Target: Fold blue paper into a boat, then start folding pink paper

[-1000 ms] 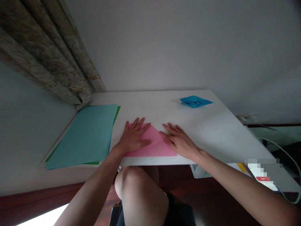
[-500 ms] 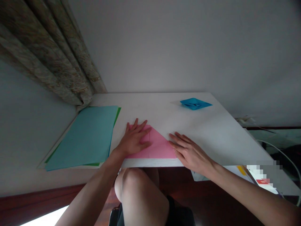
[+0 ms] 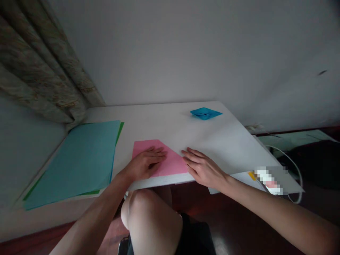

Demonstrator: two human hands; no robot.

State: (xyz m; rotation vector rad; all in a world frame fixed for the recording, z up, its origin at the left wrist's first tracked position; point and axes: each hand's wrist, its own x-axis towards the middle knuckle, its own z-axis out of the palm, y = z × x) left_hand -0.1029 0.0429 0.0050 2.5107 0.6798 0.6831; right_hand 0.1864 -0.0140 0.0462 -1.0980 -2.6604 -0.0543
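A pink sheet of paper [image 3: 170, 161] lies at the near edge of the white table [image 3: 228, 141], its right corner folded down into a slant. My left hand [image 3: 145, 164] rests flat on the middle of the pink sheet, fingers stretched out to the right. My right hand [image 3: 203, 168] lies flat at the sheet's right corner, fingers spread and pointing left along the slanted fold. Neither hand holds anything.
A stack of light blue paper [image 3: 77, 159] over a green sheet lies on the table's left side. A folded blue paper boat [image 3: 205, 113] sits at the far right. A curtain [image 3: 39, 81] hangs at the left. White cables [image 3: 289, 163] and papers lie right of the table.
My left hand has slid back toward me, uncovering the sheet's upper left corner. My right hand has stayed at the right corner of the fold. The camera has swung a little right.
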